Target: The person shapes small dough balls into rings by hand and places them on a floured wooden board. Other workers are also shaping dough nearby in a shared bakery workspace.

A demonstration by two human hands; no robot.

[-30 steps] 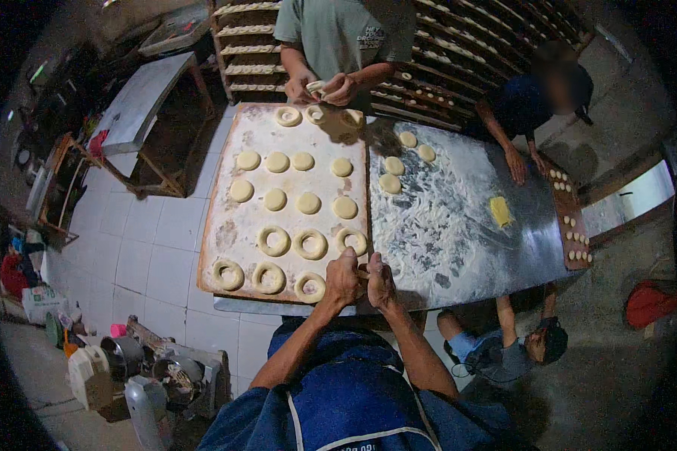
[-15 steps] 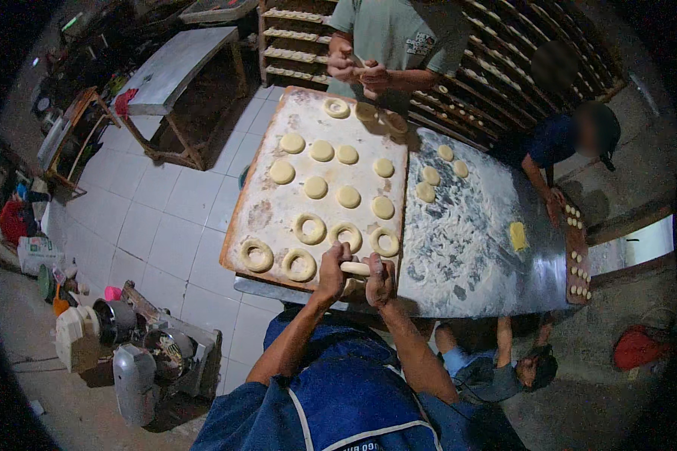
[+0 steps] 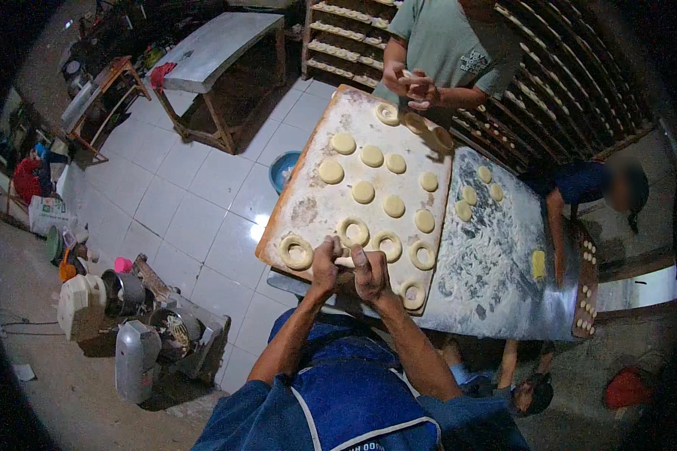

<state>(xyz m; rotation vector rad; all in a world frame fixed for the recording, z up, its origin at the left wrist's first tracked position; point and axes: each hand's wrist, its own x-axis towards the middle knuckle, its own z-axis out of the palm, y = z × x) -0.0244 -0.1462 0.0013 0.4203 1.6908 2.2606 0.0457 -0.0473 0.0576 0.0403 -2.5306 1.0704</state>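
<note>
Close to the near edge of a floured board (image 3: 308, 218), my two hands are together on a piece of dough (image 3: 344, 262). It shows as a pale strip between them, seen nearly edge-on. My left hand (image 3: 326, 264) has its fingers curled round one end. My right hand (image 3: 371, 275) grips the other end, thumb up. Around my hands lie several dough rings: one (image 3: 296, 253) to the left, one (image 3: 352, 232) just beyond, one (image 3: 412, 295) to the right. Farther up the board lie several flat dough discs (image 3: 371, 156).
A person (image 3: 459, 52) across the board handles dough with both hands. The metal table (image 3: 496, 263) on the right carries flour, several discs and a yellow block (image 3: 538, 264). Another person (image 3: 579, 184) reaches over its far end. Mixers (image 3: 137, 361) stand on the floor at left.
The scene has shifted right in view. Relative to the board, my hands have moved left with the dough, uncovering a ring near the front right corner.
</note>
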